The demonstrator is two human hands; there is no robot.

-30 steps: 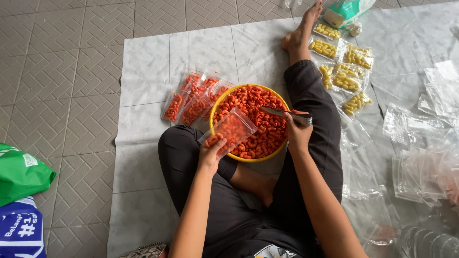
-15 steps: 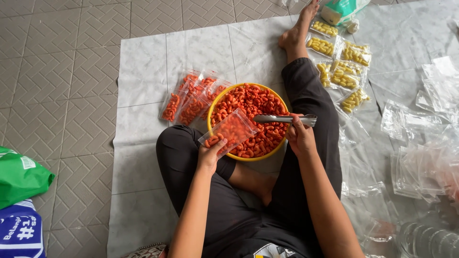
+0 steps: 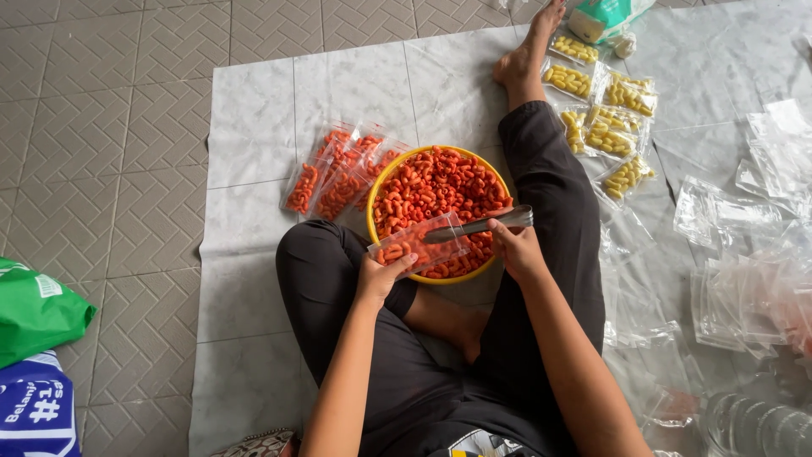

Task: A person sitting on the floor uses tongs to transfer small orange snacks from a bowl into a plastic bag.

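We are sitting over one round yellow bowl (image 3: 378, 196) of red snacks. Our left hand (image 3: 381, 275) is pinching one small clear plastic bag (image 3: 416, 243) at the bowl's near rim; our right hand (image 3: 516, 250) is gripping a metal scoop (image 3: 478, 225), its tip entering the bag. Roughly four filled red packets (image 3: 334, 173) are lying left of the bowl.

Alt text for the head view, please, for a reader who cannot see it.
Seated on a grey mat, a person's left hand holds a clear bag of red snacks over a yellow bowl, while the right hand holds a metal scoop at its mouth. Filled red packets lie beside the bowl.
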